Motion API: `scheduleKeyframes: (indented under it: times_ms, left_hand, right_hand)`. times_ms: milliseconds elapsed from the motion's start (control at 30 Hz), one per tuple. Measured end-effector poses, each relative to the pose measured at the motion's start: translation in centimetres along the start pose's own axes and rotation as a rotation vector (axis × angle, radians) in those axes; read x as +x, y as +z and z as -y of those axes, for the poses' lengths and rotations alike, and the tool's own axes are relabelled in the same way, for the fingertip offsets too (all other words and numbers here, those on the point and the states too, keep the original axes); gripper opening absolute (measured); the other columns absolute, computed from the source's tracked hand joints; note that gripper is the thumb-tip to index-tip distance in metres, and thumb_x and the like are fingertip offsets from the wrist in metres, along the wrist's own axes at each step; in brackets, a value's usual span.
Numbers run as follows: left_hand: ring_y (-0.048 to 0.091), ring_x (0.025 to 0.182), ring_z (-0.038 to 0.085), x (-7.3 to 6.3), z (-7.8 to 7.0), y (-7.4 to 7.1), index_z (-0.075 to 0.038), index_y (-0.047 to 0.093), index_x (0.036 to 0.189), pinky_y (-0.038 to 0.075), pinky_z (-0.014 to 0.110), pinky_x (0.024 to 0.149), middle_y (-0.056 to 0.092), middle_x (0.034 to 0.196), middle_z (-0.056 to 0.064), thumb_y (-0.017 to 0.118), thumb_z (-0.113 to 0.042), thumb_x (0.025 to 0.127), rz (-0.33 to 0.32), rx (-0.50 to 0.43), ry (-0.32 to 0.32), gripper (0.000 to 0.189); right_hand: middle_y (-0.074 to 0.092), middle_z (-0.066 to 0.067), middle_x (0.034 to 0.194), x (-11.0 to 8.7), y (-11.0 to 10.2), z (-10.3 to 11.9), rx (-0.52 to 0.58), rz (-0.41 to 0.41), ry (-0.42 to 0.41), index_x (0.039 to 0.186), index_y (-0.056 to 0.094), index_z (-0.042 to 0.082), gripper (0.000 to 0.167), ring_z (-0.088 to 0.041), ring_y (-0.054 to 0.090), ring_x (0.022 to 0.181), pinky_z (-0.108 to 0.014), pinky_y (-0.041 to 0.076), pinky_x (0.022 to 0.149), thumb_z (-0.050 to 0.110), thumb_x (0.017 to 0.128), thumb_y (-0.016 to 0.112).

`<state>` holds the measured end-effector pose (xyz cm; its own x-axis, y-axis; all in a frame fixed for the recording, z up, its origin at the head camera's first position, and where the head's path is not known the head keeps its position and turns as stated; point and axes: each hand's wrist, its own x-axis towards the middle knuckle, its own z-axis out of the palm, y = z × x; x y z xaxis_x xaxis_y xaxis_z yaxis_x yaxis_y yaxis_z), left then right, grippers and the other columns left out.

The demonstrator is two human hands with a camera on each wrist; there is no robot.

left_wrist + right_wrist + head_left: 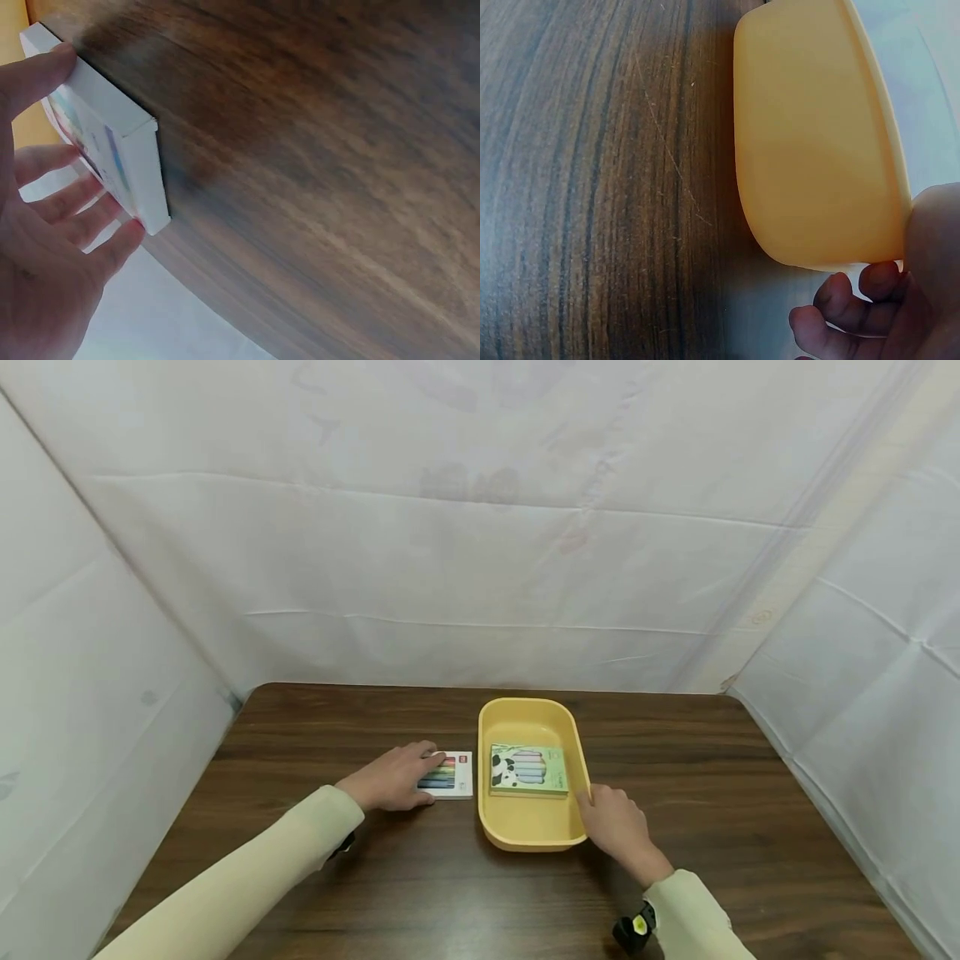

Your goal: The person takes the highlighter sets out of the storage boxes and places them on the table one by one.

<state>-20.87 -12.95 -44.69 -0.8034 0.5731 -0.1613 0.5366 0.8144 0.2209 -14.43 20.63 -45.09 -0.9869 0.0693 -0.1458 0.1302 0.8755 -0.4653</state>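
Observation:
In the head view my left hand (392, 778) spans a flat white box (463, 776) printed with a row of coloured sticks. The left wrist view has the thumb on one long side of this box (148, 176) and the fingertips along the opposite side. Right beside it stands a yellow plastic bin (525, 835). My right hand (618, 825) grips the near right part of the bin's rim, with curled fingers under the rim in the right wrist view. A green box (557, 768) with pandas and pastel sticks printed on it lies inside the bin.
Everything stands on a dark wood-grain table (360, 885) with rounded back corners. White sheeting (480, 568) rises behind the table and along both sides. A black band with a yellow-faced device (636, 928) sits at the right wrist.

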Motion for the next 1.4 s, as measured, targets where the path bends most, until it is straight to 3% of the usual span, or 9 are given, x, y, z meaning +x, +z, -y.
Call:
scheduleKeyframes:
  times_ms: [333, 600, 1400]
  left_hand:
    - [0.049, 0.128, 0.032, -0.1, 0.0, -0.4, -0.009, 0.044, 0.145, 0.043, 0.049, 0.105, 0.043, 0.146, 0.017, 0.069, -0.035, 0.088, 0.012, -0.001, -0.013, 0.067]
    - [0.053, 0.124, 0.031, 0.7, 0.2, -0.6, -0.008, 0.044, 0.145, 0.046, 0.047, 0.102, 0.043, 0.146, 0.017, 0.069, -0.034, 0.089, 0.012, 0.011, -0.012, 0.066]
    - [0.049, 0.130, 0.033, 3.0, 1.1, -1.2, -0.008, 0.040, 0.147, 0.043, 0.048, 0.106, 0.038, 0.151, 0.018, 0.067, -0.030, 0.091, 0.048, 0.007, -0.102, 0.066]
  right_hand:
    - [0.050, -0.003, 0.059, -0.1, 0.3, 0.4, -0.009, 0.005, 0.002, 0.073, 0.056, 0.012, 0.037, -0.017, 0.046, 0.049, -0.028, 0.034, 0.044, 0.029, 0.101, 0.039]
    - [0.051, -0.003, 0.059, 0.0, 0.2, 0.4, -0.019, 0.014, 0.003, 0.073, 0.056, 0.012, 0.036, -0.017, 0.047, 0.049, -0.028, 0.034, 0.044, 0.030, 0.101, 0.039]
    - [0.051, -0.003, 0.059, -0.4, 0.0, 0.5, -0.022, 0.013, 0.000, 0.073, 0.055, 0.012, 0.036, -0.016, 0.047, 0.049, -0.029, 0.034, 0.044, 0.029, 0.101, 0.041]
